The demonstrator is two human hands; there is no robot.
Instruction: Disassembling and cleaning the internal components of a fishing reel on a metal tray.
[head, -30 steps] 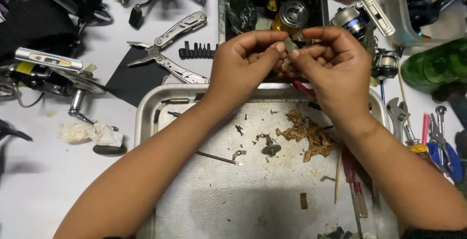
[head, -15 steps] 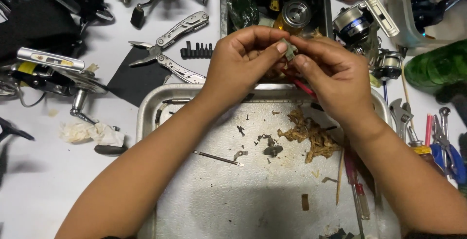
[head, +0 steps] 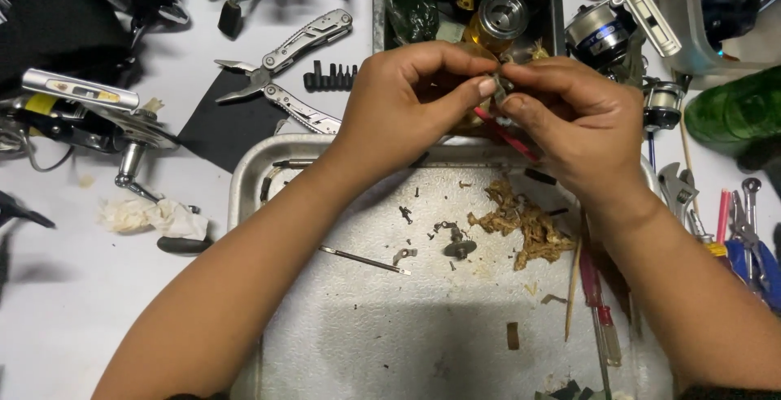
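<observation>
Above the metal tray's [head: 244,196] far rim, I watch my left hand [head: 407,103] and right hand [head: 569,115], each grip pinching one small grey part [head: 502,87] between fingertips.

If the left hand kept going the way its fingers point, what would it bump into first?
The left hand points rightward at the small grey part pinched between both hands; right behind it are the right hand's fingertips, already touching.

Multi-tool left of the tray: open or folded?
Open. The multi-tool lies on the white table with its two handles spread in a V and the plier jaws sticking out to the left, clear of both hands.
</observation>
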